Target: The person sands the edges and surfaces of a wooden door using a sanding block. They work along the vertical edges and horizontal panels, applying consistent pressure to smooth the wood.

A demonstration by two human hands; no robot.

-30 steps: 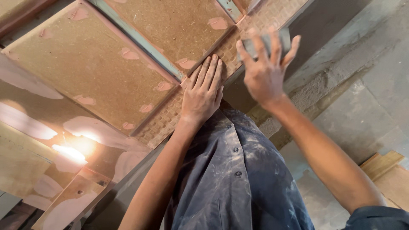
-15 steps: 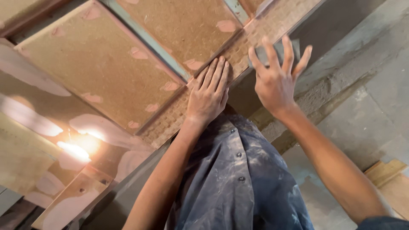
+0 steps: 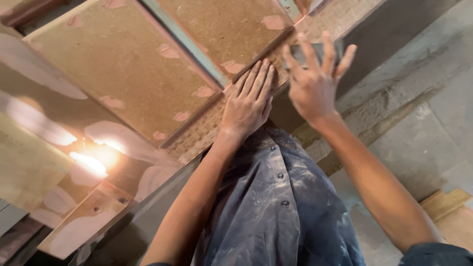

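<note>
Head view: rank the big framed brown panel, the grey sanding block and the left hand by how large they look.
1. Big framed brown panel, by far the largest.
2. Left hand, flat on the woven strip.
3. Grey sanding block, smallest as seen, but the right hand covers much of it, so its full size is unsure.

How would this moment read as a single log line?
left hand: flat on woven panel edge | right hand: fingers spread over grey sanding block | near: brown board with filler patches
</note>
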